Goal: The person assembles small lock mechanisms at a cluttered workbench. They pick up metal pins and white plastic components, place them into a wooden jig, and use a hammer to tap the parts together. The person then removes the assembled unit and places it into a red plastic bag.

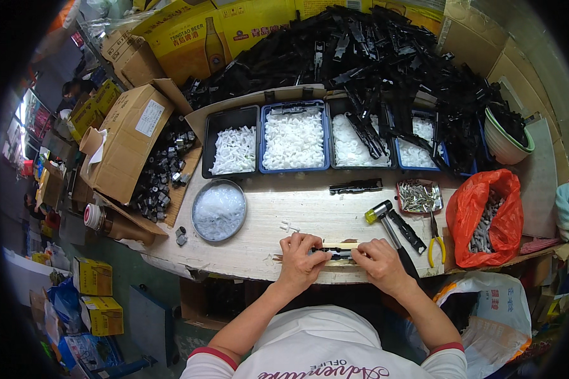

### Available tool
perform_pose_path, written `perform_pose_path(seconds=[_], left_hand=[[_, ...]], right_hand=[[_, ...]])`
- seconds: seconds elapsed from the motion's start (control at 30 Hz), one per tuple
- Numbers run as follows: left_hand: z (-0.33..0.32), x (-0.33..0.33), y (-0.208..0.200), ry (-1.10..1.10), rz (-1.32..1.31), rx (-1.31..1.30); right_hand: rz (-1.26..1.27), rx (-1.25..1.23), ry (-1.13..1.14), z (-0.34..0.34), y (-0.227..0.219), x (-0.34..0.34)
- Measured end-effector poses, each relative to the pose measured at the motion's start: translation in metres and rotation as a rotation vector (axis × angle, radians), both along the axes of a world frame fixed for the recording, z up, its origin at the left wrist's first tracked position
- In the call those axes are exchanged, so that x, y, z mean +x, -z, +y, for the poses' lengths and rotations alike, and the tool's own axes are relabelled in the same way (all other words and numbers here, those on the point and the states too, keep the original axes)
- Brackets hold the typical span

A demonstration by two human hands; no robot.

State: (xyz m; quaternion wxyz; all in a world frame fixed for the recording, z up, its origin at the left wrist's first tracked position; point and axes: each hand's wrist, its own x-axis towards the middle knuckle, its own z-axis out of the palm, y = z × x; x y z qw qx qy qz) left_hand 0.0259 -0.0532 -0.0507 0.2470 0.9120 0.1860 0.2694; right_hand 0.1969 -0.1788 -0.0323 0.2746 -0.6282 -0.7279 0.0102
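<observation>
Both sets of fingers were pinched narrow on a slim black plastic strip (334,252), the left hand (300,258) clamping one end, the right hand (379,264) the other. The strip lay across a pale wooden block (341,245) at the near edge of the counter (310,208), right in front of the person. A few small white clips (289,226) sat just beyond the left hand. A hammer (385,221) with a yellow-and-black head rested beside the right hand, with yellow-handled pliers (434,243) and a small tray of metal pins (418,197) further right, next to an orange bag (493,215). Further back stood bins of white parts (293,139) and a heap of black pieces (385,57).

The risk, as I judged it: the strip sat close to the counter's edge, so a slip of either pinch could tip it off the block and send it to the floor.
</observation>
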Motion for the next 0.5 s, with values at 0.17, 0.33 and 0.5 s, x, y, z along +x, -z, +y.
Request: perform_pose_path(seconds=[0.17, 0.33, 0.5], left_hand=[[0.001, 0.001, 0.001, 0.005, -0.009, 0.005], [0.0, 0.001, 0.0, 0.007, -0.015, 0.017], [-0.001, 0.0, 0.004, -0.013, -0.052, 0.041]], right_hand=[[-0.046, 0.007, -0.058, -0.003, -0.001, 0.004], [0.085, -0.189, -0.068, 0.015, -0.009, 0.021], [-0.002, -0.086, 0.243, 0.068, -0.002, 0.055]])
